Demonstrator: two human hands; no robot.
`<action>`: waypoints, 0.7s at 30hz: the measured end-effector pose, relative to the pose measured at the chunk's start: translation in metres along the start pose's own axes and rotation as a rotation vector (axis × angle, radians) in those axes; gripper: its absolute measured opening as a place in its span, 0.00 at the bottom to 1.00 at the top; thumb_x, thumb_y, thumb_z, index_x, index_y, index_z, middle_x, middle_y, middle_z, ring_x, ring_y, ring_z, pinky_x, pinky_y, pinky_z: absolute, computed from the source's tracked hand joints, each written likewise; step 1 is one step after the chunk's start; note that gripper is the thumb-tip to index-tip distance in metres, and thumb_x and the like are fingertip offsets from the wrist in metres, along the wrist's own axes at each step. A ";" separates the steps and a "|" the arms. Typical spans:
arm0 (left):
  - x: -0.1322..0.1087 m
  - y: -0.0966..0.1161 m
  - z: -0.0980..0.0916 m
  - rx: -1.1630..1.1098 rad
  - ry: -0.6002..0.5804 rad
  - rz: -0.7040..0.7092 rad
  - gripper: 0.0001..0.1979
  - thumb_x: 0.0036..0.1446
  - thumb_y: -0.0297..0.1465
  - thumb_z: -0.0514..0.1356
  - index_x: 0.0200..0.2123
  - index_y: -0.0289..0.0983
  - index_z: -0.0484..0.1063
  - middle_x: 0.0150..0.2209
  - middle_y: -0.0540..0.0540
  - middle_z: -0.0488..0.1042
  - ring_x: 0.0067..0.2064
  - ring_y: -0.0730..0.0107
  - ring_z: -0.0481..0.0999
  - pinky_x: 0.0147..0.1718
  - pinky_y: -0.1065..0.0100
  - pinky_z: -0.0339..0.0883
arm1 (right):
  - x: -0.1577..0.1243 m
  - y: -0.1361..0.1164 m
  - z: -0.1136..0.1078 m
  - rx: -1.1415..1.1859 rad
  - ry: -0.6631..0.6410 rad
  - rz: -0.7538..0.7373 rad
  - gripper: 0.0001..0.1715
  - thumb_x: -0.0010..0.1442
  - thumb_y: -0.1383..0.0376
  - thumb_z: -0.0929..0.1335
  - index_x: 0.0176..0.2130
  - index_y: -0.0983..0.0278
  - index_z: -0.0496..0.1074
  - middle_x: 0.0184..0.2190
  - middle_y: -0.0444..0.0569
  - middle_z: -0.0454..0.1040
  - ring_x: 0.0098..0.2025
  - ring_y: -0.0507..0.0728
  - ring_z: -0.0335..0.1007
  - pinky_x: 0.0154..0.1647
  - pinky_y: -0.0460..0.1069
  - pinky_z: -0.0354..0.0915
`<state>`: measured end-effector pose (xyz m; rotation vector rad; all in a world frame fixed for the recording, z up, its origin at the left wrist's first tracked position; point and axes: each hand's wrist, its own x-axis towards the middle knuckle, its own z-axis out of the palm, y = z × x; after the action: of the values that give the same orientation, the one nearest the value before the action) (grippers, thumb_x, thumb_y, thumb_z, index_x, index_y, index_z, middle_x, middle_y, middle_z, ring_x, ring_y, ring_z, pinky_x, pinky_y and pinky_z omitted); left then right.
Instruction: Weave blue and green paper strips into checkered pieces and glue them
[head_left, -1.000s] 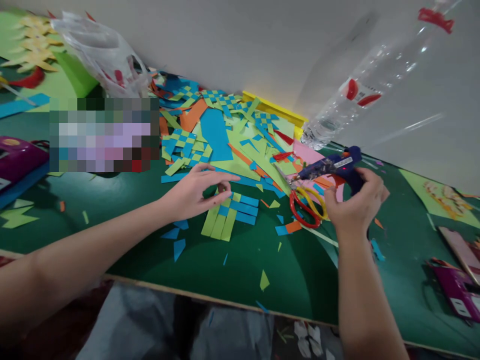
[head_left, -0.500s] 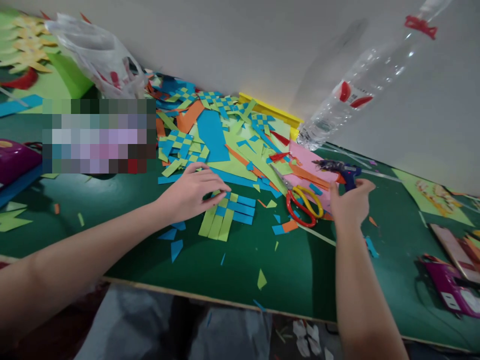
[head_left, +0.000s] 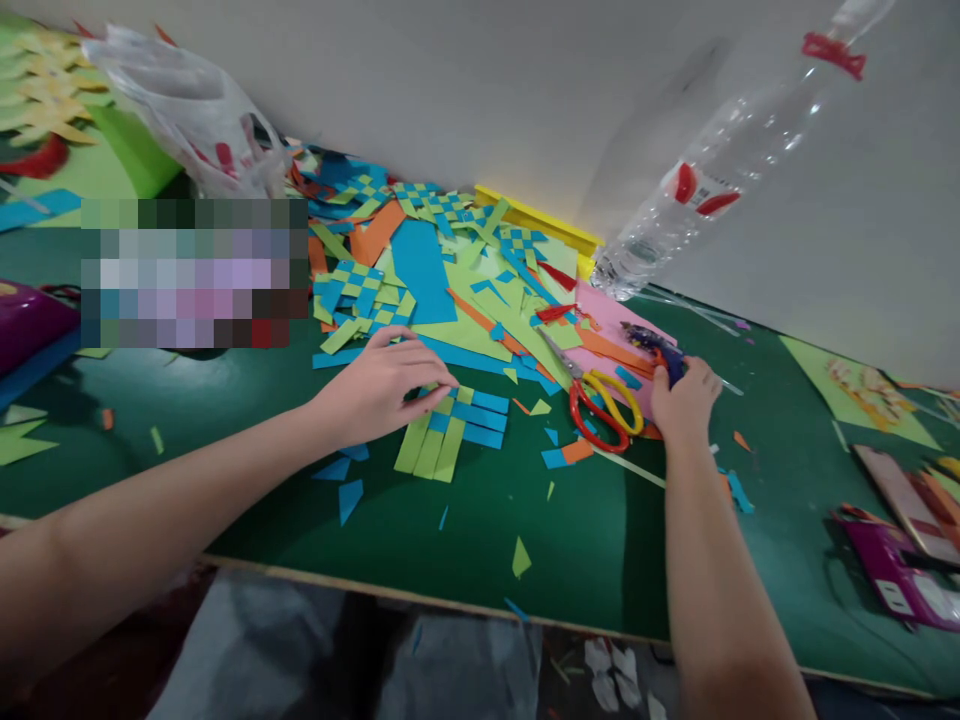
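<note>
My left hand is at the upper left corner of a small woven paper piece of green and blue strips. Thumb and fingertips come together there, closed on its edge. Loose green strips point towards me and blue ones to the right. At the right, my right hand is wrapped around a dark blue glue gun, its nozzle end pointing left over pink paper. The hand covers much of the handle. Scissors with one red and one yellow handle lie just left of this hand.
Woven pieces and paper scraps pile up against the wall. A big plastic bottle leans at the back right. A plastic bag stands back left. Purple devices and a phone sit at the right. Offcuts dot the green table.
My right hand has moved left and lowered the glue gun towards the pink paper. My left hand stays at the woven paper piece. The view has shifted very slightly.
</note>
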<state>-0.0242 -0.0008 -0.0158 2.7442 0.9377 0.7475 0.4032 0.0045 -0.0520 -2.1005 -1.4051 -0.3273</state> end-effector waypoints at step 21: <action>-0.003 -0.007 0.005 0.045 -0.088 -0.114 0.13 0.66 0.34 0.52 0.43 0.41 0.76 0.45 0.46 0.78 0.49 0.61 0.73 0.55 0.53 0.54 | -0.030 -0.072 -0.060 -0.121 -0.576 -0.255 0.25 0.51 0.48 0.69 0.42 0.63 0.71 0.36 0.52 0.76 0.35 0.61 0.72 0.31 0.52 0.62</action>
<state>-0.0270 0.0031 -0.0236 2.7095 1.0937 0.5883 0.3322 -0.0340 0.0045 -2.2145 -2.0343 0.1160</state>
